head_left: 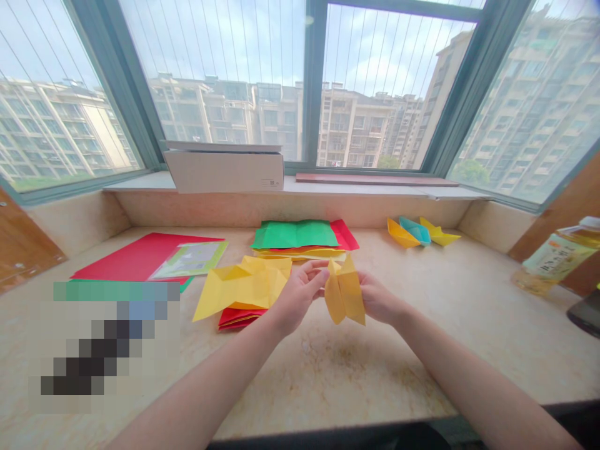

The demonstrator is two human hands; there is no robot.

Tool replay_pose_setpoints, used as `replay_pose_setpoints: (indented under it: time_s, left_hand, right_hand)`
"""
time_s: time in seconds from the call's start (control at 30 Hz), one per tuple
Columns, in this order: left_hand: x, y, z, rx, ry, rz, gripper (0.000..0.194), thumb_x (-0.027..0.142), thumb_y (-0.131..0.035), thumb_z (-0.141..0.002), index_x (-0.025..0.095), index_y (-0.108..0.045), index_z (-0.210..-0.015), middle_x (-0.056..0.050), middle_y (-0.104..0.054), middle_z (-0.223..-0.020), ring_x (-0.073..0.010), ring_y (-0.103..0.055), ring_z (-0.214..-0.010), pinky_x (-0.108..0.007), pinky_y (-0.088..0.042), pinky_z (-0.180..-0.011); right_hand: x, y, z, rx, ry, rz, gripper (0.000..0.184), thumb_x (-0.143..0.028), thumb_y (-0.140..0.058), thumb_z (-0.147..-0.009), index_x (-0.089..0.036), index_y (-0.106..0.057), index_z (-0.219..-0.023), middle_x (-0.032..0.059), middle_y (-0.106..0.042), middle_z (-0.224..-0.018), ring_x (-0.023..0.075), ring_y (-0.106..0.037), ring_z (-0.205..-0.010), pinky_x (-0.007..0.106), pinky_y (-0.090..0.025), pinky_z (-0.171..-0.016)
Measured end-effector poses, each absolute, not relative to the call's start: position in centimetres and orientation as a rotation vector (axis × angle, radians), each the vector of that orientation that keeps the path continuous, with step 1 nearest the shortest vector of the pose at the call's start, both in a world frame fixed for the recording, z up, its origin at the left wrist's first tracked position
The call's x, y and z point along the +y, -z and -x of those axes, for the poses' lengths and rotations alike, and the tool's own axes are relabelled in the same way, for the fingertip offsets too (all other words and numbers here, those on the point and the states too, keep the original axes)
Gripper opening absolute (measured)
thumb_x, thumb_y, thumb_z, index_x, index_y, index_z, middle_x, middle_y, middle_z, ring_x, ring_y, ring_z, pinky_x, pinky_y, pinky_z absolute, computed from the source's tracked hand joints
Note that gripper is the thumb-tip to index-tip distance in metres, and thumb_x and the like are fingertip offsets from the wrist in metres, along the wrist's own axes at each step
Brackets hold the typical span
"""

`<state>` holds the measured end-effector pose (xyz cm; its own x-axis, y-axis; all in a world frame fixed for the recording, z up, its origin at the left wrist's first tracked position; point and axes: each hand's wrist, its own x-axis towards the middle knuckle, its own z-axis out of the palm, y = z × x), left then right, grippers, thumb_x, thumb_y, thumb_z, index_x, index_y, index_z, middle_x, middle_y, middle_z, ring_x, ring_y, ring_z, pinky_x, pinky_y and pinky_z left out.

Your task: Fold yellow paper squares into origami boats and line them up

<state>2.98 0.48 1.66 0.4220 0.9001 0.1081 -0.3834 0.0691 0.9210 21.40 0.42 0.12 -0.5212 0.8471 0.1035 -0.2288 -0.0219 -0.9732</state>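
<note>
Between my two hands, above the counter, is a folded piece of yellow paper with flaps standing apart along a central crease. My left hand pinches its left side between thumb and fingers. From the right, my right hand grips the other side, its fingers partly hidden behind the paper. Just left of my left hand lies a creased, unfolded yellow sheet, on top of folded red paper. Behind my hands rest a creased green sheet and a red sheet, over more yellow paper.
Folded paper boats, orange, blue and yellow, sit at the back right. Flat red paper and a clear packet lie left. A white box is on the sill; a bottle stands far right.
</note>
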Motion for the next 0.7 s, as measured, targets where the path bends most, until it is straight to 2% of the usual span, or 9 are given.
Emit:
replay_pose_setpoints:
  time_s: [0.17, 0.4, 0.57, 0.7]
  left_hand:
    - [0.68, -1.61, -2.76, 0.569, -1.087, -0.990, 0.045, 0.030, -0.080, -0.076, 0.019, -0.059, -0.115, -0.003, -0.070, -0.092, -0.0125, -0.065, -0.082, -0.024, -0.047, -0.076]
    - [0.50, -1.99, -2.49, 0.517, -1.020, -0.968, 0.049, 0.034, -0.080, -0.077, 0.021, -0.058, -0.119, -0.004, -0.071, -0.095, -0.0139, -0.066, -0.081, -0.026, -0.048, -0.077]
    - [0.43, -2.01, -2.39, 0.504, -1.017, -0.988, 0.042, 0.035, -0.078, -0.078, 0.021, -0.063, -0.114, -0.004, -0.070, -0.093, -0.0141, -0.065, -0.081, -0.027, -0.048, -0.078]
    - [0.34, -2.08, -2.31, 0.470, -0.967, -1.043, 0.029, 0.034, -0.078, -0.078, 0.019, -0.067, -0.101, -0.003, -0.069, -0.089, -0.0129, -0.063, -0.079, -0.025, -0.048, -0.076]
  right_hand:
    - [0.39, 0.00, -21.46, -1.454, -1.713, 0.722, 0.021, -0.032, -0.074, -0.080, -0.015, -0.074, -0.092, 0.0029, -0.070, -0.081, 0.0097, -0.060, -0.062, 0.019, -0.047, -0.058]
    - [0.30, -0.32, -21.44, -1.474, -1.731, 0.726, 0.020, -0.033, -0.076, -0.077, -0.016, -0.074, -0.087, 0.0017, -0.068, -0.077, 0.0095, -0.057, -0.060, 0.019, -0.046, -0.055]
    - [0.04, -0.81, -21.38, -1.511, -1.746, 0.735, 0.021, -0.035, -0.076, -0.077, -0.015, -0.073, -0.083, -0.0009, -0.064, -0.067, 0.0073, -0.050, -0.051, 0.018, -0.040, -0.049]
    - [0.16, -0.54, -21.48, -1.472, -1.750, 0.706, 0.024, -0.035, -0.076, -0.077, -0.015, -0.073, -0.089, 0.0002, -0.066, -0.071, 0.0080, -0.052, -0.052, 0.019, -0.043, -0.051]
